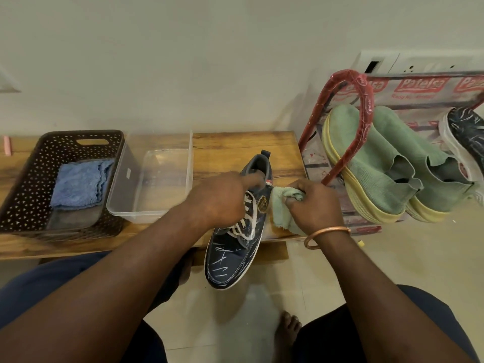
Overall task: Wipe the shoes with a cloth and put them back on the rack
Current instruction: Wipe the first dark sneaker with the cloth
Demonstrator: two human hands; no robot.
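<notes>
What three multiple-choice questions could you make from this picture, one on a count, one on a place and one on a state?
1. How many green shoes stand on the rack?
A one
B two
C three

2. Where does the blue cloth lie?
A in the brown basket
B on the rack
C on the floor

3. What is the right hand doing?
A gripping the light green cloth
B lying flat and open
C holding a brush

Answers:
1 B, a pair of green shoes with yellow soles leans there side by side.
2 A, the folded blue cloth sits inside the perforated basket.
3 A, its fingers curl round the cloth beside the dark blue shoe, which the left hand holds.
</notes>
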